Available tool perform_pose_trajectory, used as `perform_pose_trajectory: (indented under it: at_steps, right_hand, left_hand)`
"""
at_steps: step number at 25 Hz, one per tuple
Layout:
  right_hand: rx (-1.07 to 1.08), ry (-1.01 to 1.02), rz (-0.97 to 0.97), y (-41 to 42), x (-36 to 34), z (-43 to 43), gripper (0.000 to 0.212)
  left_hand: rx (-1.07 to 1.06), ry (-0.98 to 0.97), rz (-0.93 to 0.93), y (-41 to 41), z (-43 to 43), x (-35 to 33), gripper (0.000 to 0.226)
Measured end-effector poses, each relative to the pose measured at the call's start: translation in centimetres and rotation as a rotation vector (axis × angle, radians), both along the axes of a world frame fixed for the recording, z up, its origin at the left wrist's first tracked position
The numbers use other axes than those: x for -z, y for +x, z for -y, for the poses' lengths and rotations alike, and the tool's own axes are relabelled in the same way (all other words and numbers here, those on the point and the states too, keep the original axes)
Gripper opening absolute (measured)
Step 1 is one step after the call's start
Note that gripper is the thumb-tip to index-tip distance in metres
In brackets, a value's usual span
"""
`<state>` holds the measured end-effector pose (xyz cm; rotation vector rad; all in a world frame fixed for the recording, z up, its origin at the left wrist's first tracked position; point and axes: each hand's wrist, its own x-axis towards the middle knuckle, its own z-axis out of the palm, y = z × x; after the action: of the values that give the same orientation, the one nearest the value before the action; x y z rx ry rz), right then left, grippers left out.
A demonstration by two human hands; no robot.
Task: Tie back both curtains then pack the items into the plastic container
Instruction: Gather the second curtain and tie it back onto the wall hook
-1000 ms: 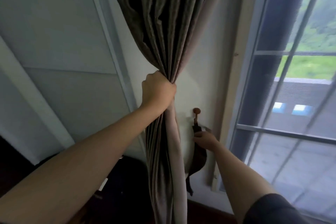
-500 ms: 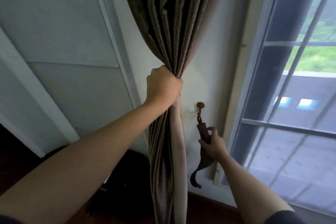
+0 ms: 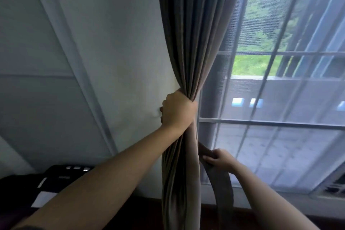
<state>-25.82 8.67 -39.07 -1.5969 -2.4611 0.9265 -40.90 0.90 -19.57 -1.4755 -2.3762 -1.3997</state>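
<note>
A brown-grey curtain (image 3: 194, 33) hangs from the top of the view, gathered into a tight bundle. My left hand (image 3: 177, 111) grips the bundle at mid-height, against the white wall. Below and to the right, my right hand (image 3: 219, 159) holds a brown fabric tie-back strap (image 3: 223, 188), which runs from behind the curtain and hangs down in a loop. The wall hook is hidden behind the curtain. No plastic container is in view.
A window with a mesh screen (image 3: 280, 99) fills the right side, its sill (image 3: 317, 198) low on the right. A white wall (image 3: 112, 61) lies left of the curtain. A dark object with white patches (image 3: 56, 179) sits at the lower left.
The view has swung right. My right hand has pulled the tie-back away from the hook, out to the right of the curtain. My left hand keeps its grip on the bundle.
</note>
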Motion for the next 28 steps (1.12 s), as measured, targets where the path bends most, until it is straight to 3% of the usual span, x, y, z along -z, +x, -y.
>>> perform_pose_trajectory:
  at_steps: [3, 7, 10, 16, 20, 24, 28]
  right_hand:
    - [-0.025, 0.029, 0.020, 4.1, -1.5, 0.0, 0.042]
    - [-0.094, 0.062, 0.094, 7.9, -4.4, -0.5, 0.021]
    - [-0.112, 0.188, 0.165, 9.4, -6.1, -1.3, 0.023]
    - [0.107, 0.218, -0.191, 10.6, -8.4, -2.6, 0.010]
    - [0.032, -0.041, -0.321, 10.6, -10.3, -2.2, 0.008]
    - [0.064, -0.061, -0.447, 9.1, -9.9, -0.9, 0.039]
    - [0.134, -0.147, -0.670, 8.8, -9.4, -0.3, 0.027]
  left_hand:
    - [0.032, 0.035, -0.008, 1.3, 0.0, 0.5, 0.024]
    - [0.089, 0.056, 0.005, 3.5, 0.4, 0.5, 0.027]
    - [0.141, 0.064, 0.031, 5.2, 0.2, 0.5, 0.030]
    - [0.112, 0.030, 0.055, 5.3, 0.9, 0.5, 0.021]
    - [0.171, -0.013, 0.067, 4.1, 2.1, 0.7, 0.017]
    - [0.071, 0.022, -0.009, 4.6, 1.4, 0.6, 0.026]
    - [0.042, 0.046, 0.028, 4.6, 0.5, 0.5, 0.028]
